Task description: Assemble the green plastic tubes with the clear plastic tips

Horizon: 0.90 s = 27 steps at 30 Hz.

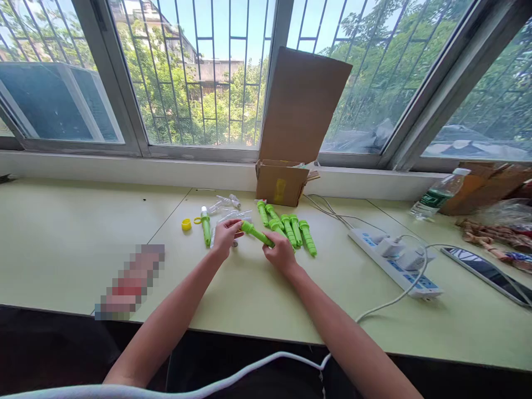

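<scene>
A green plastic tube (256, 233) with a ridged end is held between my two hands, just above the table. The fingers of my left hand (226, 233) pinch its ridged end, and my right hand (281, 252) grips the other end. Several similar green tubes (307, 238) lie beyond and to the right of my right hand. Left of my left hand, another green tube (206, 227) with a white tip lies near a yellow ring (186, 224). Clear plastic pieces (224, 204) are scattered behind my left hand.
An open cardboard box (277, 183) stands against the window sill. To the right are a white power strip (394, 266) with plugs and cables, a phone (486, 274) and a water bottle (438, 194). A blurred-out flat item (132, 282) lies at the left front.
</scene>
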Each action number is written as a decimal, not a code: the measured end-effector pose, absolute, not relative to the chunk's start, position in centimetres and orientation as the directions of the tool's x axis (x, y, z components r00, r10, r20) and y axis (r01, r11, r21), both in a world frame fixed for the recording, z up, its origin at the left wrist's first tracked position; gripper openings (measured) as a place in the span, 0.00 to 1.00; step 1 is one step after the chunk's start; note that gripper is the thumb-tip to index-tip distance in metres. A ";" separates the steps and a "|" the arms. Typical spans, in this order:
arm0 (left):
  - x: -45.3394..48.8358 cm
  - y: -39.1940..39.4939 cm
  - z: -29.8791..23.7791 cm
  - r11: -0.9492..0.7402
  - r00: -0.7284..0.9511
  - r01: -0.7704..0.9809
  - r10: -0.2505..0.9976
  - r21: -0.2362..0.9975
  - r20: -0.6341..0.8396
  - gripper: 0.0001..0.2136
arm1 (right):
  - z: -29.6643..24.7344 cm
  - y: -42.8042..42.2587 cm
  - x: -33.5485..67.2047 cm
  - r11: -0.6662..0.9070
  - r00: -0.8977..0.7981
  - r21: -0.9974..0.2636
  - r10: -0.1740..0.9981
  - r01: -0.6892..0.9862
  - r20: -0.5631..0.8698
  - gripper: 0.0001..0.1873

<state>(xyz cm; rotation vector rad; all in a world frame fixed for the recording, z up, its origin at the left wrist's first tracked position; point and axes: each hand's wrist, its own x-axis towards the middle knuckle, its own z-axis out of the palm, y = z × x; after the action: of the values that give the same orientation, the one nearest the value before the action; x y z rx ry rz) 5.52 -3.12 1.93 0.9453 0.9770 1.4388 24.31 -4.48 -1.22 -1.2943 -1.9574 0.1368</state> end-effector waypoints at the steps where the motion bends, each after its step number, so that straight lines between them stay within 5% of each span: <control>1: 5.6 -3.1 1.8 -0.066 -0.077 -0.340 0.996 0.938 0.042 0.13 | -1.3 -4.5 24.3 0.471 -0.184 -0.464 0.822 0.750 0.538 0.24; 15: 6.3 -3.4 2.1 -0.254 -0.122 -0.322 0.966 0.912 0.226 0.16 | -1.3 -4.6 24.1 0.383 -0.134 -0.377 0.829 0.843 0.542 0.26; 27: 5.9 -3.3 2.2 -0.089 0.078 -0.490 0.986 0.867 0.146 0.24 | -1.3 -4.8 24.2 0.457 -0.202 -0.352 0.799 0.817 0.567 0.21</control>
<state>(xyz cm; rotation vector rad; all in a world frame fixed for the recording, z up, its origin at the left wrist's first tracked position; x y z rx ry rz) 5.95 -3.34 2.18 0.9611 0.6905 1.4110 24.19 -4.79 -1.30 -1.3451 -2.0013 -0.0326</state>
